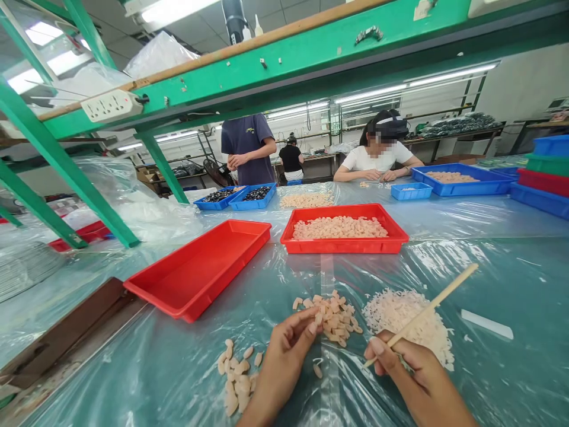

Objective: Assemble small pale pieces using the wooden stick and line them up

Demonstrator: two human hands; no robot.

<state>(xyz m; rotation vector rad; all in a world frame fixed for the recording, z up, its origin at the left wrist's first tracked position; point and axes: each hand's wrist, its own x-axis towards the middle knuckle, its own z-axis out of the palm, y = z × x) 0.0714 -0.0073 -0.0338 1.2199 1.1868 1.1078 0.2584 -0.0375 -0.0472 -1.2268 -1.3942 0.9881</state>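
left hand (284,349) that was bare, right hand (413,369) that was bare too, slim fingers (294,321), round thumbnails (377,346), bare wrists (263,394)

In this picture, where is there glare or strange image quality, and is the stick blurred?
Head view: glare streaks the plastic sheet beyond the white pile; head view: the ceiling light looks washed out; head view: a mosaic patch covers part of one person; head view: the stick looks clear, unblurred.
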